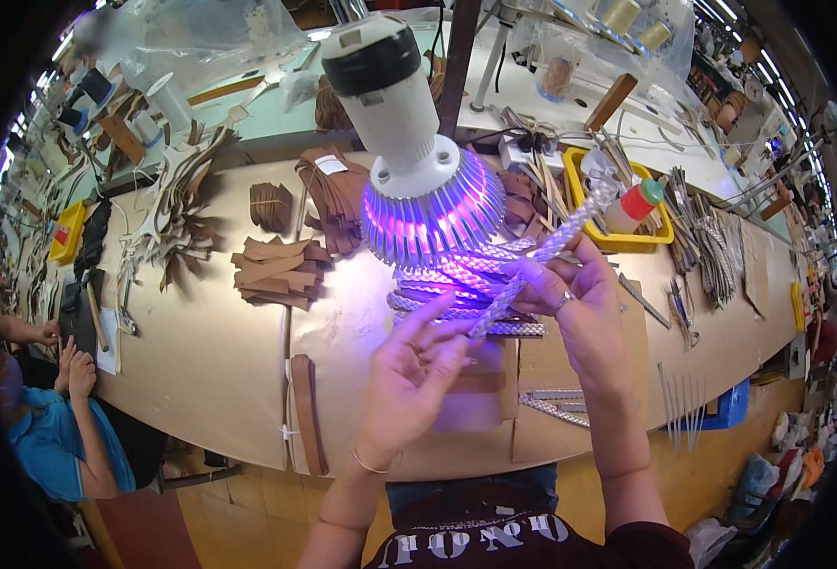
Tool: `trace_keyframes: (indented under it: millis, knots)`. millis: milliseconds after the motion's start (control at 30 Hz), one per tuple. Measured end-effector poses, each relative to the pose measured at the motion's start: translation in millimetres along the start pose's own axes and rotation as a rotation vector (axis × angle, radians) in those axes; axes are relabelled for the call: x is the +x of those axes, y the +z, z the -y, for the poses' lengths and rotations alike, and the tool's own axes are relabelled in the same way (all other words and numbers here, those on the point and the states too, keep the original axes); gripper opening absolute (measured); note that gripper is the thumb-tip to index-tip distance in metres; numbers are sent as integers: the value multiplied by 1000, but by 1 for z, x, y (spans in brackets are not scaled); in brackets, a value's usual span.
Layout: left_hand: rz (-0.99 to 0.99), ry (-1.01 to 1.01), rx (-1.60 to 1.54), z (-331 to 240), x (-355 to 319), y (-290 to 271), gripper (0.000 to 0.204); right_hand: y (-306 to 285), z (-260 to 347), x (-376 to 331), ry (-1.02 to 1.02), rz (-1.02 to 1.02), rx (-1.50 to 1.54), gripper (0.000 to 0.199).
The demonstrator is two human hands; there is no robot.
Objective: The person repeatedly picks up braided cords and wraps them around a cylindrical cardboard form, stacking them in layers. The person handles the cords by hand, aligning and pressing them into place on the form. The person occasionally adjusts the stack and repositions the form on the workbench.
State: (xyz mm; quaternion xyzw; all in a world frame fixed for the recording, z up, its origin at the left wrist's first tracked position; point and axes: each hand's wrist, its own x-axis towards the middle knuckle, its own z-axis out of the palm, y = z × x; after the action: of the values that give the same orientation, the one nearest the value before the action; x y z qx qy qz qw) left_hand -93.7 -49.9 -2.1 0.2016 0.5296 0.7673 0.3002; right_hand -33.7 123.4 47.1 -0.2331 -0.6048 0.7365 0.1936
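Observation:
Between my two hands a silvery braided strap (548, 248) runs slantwise, its upper end rising to the right. My right hand (579, 299), wearing a ring, pinches it around the middle. At its lower end, the thumb and fingers of my left hand (416, 377) close on the strap. Just beyond my fingers, a pile of similar braided straps (518, 329) lies on the table, lit purple. Over that pile hangs a finned white lamp (418, 190) with a purple glow, hiding part of it. More braided pieces (556, 408) lie below my right wrist.
Brown leather strips (281, 272) lie in stacks left of the lamp. A yellow tray (617, 239) holds a red bottle (634, 205) with a green cap. Bundled straps (712, 251) sit at the right. Another person in a blue shirt (63, 436) works at the far left.

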Motion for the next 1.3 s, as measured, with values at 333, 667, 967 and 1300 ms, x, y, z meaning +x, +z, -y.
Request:
trace_keyframes:
  millis: [333,667,967,1300]
  knots:
    - [-54,16,-75,4,15,-3,41,-9,-15,-22,-286,-201,-82,50]
    - [112,-115,-258,2,-39,-25,31,-1,23,-71,-548,279,-1518,35]
    - [-277,404,626,66,-84,-39,52,32,12,-41,166,534,-1076,11]
    - [-235,440,786,100,-83,-36,57,59,13,-29,639,351,-947,16]
